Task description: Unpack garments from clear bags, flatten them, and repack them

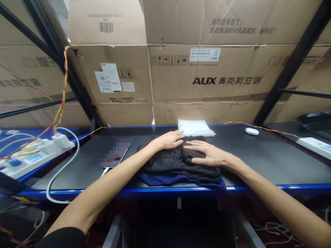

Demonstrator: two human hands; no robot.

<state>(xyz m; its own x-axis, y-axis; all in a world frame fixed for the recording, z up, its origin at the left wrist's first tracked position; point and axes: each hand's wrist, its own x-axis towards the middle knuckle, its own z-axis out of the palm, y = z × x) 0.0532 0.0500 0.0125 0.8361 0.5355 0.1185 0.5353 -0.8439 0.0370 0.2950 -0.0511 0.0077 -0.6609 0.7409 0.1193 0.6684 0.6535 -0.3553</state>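
A black garment [165, 160] lies folded near the front edge of the dark shelf top, on top of a navy blue cloth [168, 179] that shows along its front. My left hand [169, 140] rests flat on the garment's far part, fingers stretched out and holding nothing. On the right part of the same garment lies my right hand [204, 151], its fingers spread. Just beyond the fingertips sits a stack of white plastic packets [196, 128], close to my left fingers. The cloth's exact kind cannot be made out.
A phone [116, 156] with a white cable lies left of the cloth. Power strips stand at the far left [36, 151] and right [315, 146]. A white earbud case [252, 131] is at the back right. Cardboard [170, 113] walls the back between black posts.
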